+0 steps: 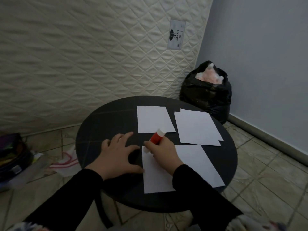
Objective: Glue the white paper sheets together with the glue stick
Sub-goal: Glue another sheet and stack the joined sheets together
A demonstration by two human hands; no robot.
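Gluing in progress, early stage. A round black table [103, 124] carries the work; behind it a quilted mattress [83, 55] leans against the wall, and a black bag [205, 95] stands at the far right. Paper lies in 3 places: the near sheet [156, 177] under the hands, a far-right pile [196, 127] in which 2 offset edges show, and a far-left sheet [153, 119] whose layers cannot be counted. A further sheet appears to lie under the near one at the right, though this is uncertain.

The right hand [164, 152] grips 1 glue stick [156, 139] in curled fingers, red barrel tilted up and away, its lower white end touching the near sheet's top-left corner. The left hand [115, 155] is spread flat, palm down on the table, its thumb side at the sheet's left edge, seemingly steadying it.

Judged status: glue is being laid at 1 corner; no visible glue trace can be made out. Remaining: covering the sheet, laying another on it, pressing, then repeating with the far paper.
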